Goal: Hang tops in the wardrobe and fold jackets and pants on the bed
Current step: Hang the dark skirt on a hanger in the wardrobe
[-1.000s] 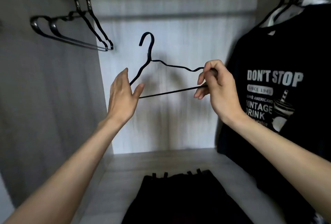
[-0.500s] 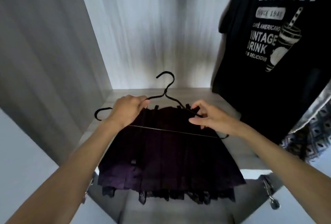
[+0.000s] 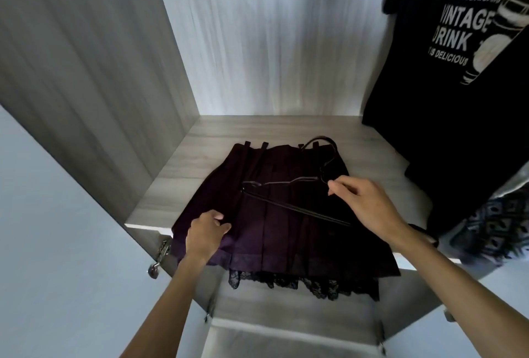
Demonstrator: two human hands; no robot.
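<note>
Dark pleated garment (image 3: 286, 231) lying flat on wardrobe shelf (image 3: 372, 151), hanger (image 3: 297, 208) resting on top. Left hand (image 3: 204, 236) fingers clamping lower-edge fabric. Right hand (image 3: 366, 203) fingers apparently pinching hanger shoulder. Advising: holding fabric taut while seating hanger evenly at waistband.

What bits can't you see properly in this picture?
All in the head view:
- black T-shirt: its top and whatever it hangs from are cut off by the top edge.
- hanger: its right end is hidden under the right hand.
- left hand: fingertips curl out of sight on the skirt, so its grip is unclear.
- patterned cloth: cut off by the right edge.
</note>
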